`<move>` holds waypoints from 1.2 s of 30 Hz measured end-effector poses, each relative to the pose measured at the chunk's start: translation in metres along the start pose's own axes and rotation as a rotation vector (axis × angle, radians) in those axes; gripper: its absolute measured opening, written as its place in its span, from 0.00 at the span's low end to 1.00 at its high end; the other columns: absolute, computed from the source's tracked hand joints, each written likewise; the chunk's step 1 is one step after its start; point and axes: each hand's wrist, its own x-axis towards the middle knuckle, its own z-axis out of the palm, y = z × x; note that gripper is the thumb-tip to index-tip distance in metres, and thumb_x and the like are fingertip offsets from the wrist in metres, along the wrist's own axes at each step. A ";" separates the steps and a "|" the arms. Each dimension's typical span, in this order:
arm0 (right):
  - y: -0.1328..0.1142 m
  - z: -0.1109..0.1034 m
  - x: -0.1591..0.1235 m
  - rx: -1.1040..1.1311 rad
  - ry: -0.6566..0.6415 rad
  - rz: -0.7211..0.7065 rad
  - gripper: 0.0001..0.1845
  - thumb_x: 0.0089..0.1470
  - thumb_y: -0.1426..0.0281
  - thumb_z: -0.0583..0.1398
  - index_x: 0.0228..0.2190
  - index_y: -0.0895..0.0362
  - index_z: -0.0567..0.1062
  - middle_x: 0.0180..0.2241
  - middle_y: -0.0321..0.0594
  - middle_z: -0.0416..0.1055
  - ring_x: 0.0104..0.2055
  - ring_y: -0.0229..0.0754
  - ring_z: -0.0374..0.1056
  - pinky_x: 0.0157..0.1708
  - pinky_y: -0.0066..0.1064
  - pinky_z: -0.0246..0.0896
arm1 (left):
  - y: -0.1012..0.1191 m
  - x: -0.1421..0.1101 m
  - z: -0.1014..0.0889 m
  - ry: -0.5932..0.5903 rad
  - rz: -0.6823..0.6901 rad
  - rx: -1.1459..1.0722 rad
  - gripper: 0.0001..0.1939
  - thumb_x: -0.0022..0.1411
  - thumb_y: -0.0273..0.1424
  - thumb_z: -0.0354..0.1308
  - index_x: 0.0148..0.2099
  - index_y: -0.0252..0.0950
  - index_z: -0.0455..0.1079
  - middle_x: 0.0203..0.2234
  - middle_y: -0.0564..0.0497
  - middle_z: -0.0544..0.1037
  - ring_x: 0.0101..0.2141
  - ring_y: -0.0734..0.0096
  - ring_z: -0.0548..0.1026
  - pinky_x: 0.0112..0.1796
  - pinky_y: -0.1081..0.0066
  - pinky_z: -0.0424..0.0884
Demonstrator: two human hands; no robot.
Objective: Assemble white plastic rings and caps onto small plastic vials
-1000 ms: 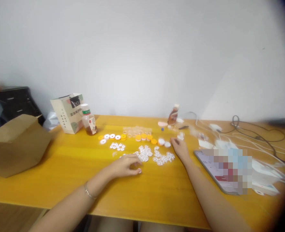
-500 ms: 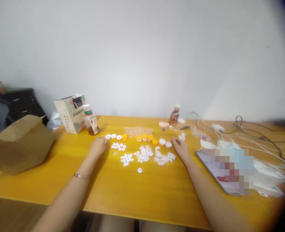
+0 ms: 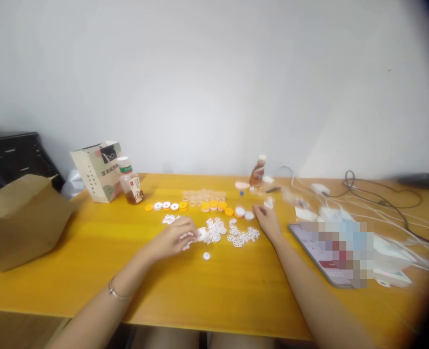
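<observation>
On my left, a row of round, orange and white plastic-looking discs lies on the yellow wooden tabletop, perhaps lined up for easy picking. My left hand is nearly closed, finger and thumb seeming to pinch a flat white round piece by its edge, probably for a light grip; blur hides details. Just beside it are a heap of small white openwork pieces, then a similar second heap, likely kept apart against mixing. My right hand rests loosely curled; I cannot tell whether it holds anything
</observation>
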 end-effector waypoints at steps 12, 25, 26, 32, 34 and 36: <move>-0.002 0.002 -0.001 0.006 -0.006 0.002 0.16 0.45 0.63 0.53 0.27 0.62 0.74 0.31 0.46 0.74 0.33 0.44 0.68 0.33 0.32 0.59 | 0.011 0.002 0.024 -0.206 0.124 -0.015 0.10 0.60 0.31 0.46 0.34 0.35 0.68 0.31 0.49 0.69 0.34 0.73 0.66 0.37 0.73 0.60; -0.004 0.004 -0.002 0.020 -0.008 -0.011 0.17 0.45 0.62 0.53 0.28 0.62 0.74 0.31 0.46 0.73 0.33 0.44 0.68 0.34 0.33 0.59 | -0.017 -0.003 -0.001 -0.028 -0.126 0.047 0.09 0.59 0.31 0.47 0.35 0.36 0.68 0.31 0.50 0.70 0.34 0.72 0.67 0.37 0.72 0.62; -0.005 0.004 -0.002 0.022 -0.006 -0.014 0.17 0.45 0.62 0.53 0.28 0.62 0.74 0.31 0.46 0.73 0.33 0.44 0.67 0.34 0.33 0.59 | -0.023 -0.004 -0.002 -0.019 -0.158 0.082 0.08 0.58 0.30 0.48 0.34 0.36 0.68 0.31 0.50 0.70 0.34 0.71 0.67 0.37 0.72 0.61; -0.021 0.006 -0.011 0.047 -0.019 -0.064 0.18 0.46 0.60 0.53 0.30 0.61 0.73 0.31 0.44 0.73 0.34 0.43 0.67 0.34 0.32 0.59 | -0.045 -0.010 -0.005 -0.114 -0.296 0.139 0.07 0.54 0.27 0.49 0.31 0.35 0.69 0.29 0.49 0.71 0.32 0.70 0.68 0.35 0.73 0.62; -0.032 0.006 -0.018 0.047 -0.055 -0.122 0.18 0.47 0.59 0.52 0.29 0.61 0.73 0.30 0.43 0.73 0.32 0.43 0.66 0.33 0.31 0.59 | -0.047 -0.012 -0.005 -0.167 -0.313 0.103 0.06 0.53 0.27 0.50 0.31 0.35 0.69 0.29 0.49 0.72 0.31 0.71 0.68 0.35 0.73 0.62; -0.046 0.006 -0.030 0.028 -0.114 -0.197 0.17 0.48 0.59 0.53 0.27 0.60 0.73 0.28 0.41 0.72 0.30 0.41 0.65 0.31 0.31 0.59 | -0.048 -0.013 -0.004 -0.204 -0.313 0.070 0.06 0.51 0.27 0.51 0.32 0.35 0.69 0.30 0.49 0.72 0.31 0.71 0.69 0.34 0.73 0.62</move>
